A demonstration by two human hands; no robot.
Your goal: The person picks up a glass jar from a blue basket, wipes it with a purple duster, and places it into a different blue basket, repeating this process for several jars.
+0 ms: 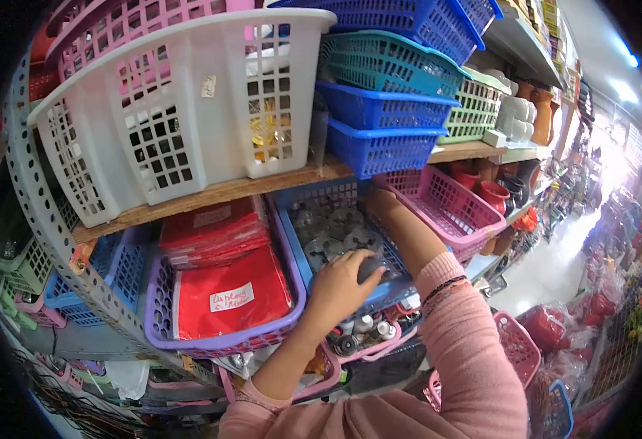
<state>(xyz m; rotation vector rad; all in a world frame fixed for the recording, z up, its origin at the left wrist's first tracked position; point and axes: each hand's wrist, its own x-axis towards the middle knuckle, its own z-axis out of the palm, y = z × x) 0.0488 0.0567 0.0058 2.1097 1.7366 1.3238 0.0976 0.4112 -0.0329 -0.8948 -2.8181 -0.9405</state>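
Note:
A blue basket (291,233) on the lower shelf holds several clear, round plastic pieces (326,247), dark or grey in places; their exact kind I cannot make out. My left hand (343,284) lies over the near part of this basket, palm down, thumb apart from the curved fingers. It touches or hovers just above a greyish piece there. My right hand (380,202) reaches into the back right corner of the same basket, under the upper shelf. Its fingers are hidden behind the wrist and in shadow.
Left of it stands a purple basket (226,342) with red plastic-wrapped packets (231,289); right, a pink basket (456,201). The wooden upper shelf (262,181) carries a white basket (222,95) and stacked blue baskets (387,143). Below, a pink tray (368,353) holds small bottles.

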